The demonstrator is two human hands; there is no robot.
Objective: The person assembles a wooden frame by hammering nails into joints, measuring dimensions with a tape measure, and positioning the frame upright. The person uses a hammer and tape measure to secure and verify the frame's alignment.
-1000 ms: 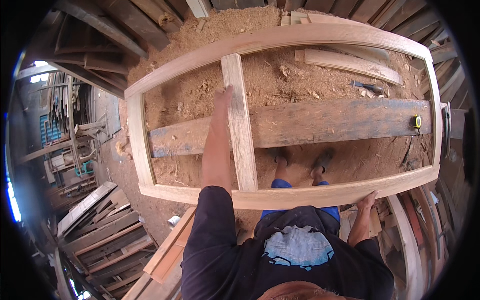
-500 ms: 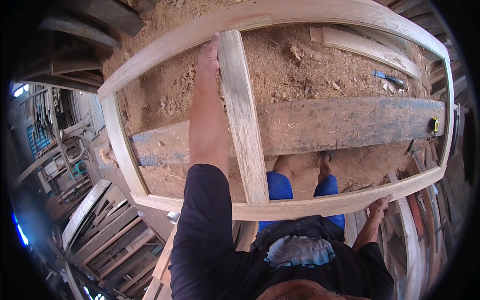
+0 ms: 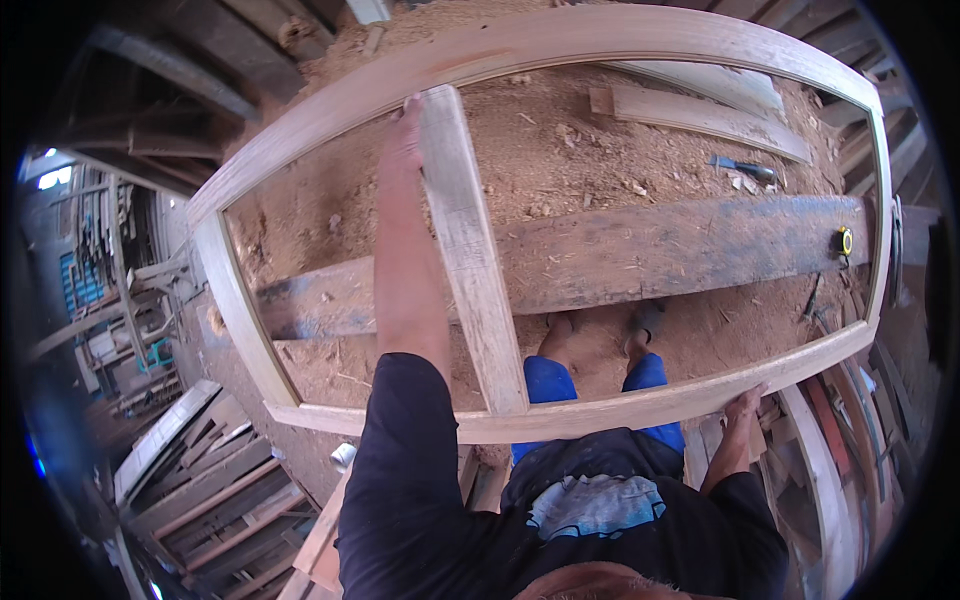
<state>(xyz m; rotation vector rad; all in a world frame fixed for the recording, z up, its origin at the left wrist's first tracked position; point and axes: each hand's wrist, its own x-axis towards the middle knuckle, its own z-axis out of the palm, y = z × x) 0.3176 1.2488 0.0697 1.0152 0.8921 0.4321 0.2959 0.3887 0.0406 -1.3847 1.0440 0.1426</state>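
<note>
A long rectangular frame of pale wood point(image 3: 590, 40) spans the view before me, with a crosspiece point(image 3: 468, 240) running from its near rail to its far rail. My left hand point(image 3: 402, 145) is at the far end of the crosspiece, closed against its left side, the thumb up by the far rail; its other fingers are mostly hidden. My right hand point(image 3: 742, 410) grips the near rail point(image 3: 640, 408) from my side, right of my body, its fingers partly hidden by the wood. Through the frame's openings show my legs and the ground below.
A thick worn plank point(image 3: 680, 250) lies across the sawdust-covered ground beneath the frame. A yellow tape measure point(image 3: 845, 241) rests at its right end. Beyond it lie a dark-handled blade tool point(image 3: 743, 167) and pale offcuts point(image 3: 700, 112). Timber stacks point(image 3: 215, 490) stand left and right.
My view has shifted, so the ground objects sit farther left. The frame's left end and the crosspiece's far end appear slightly lower. Both hands keep their places on the wood.
</note>
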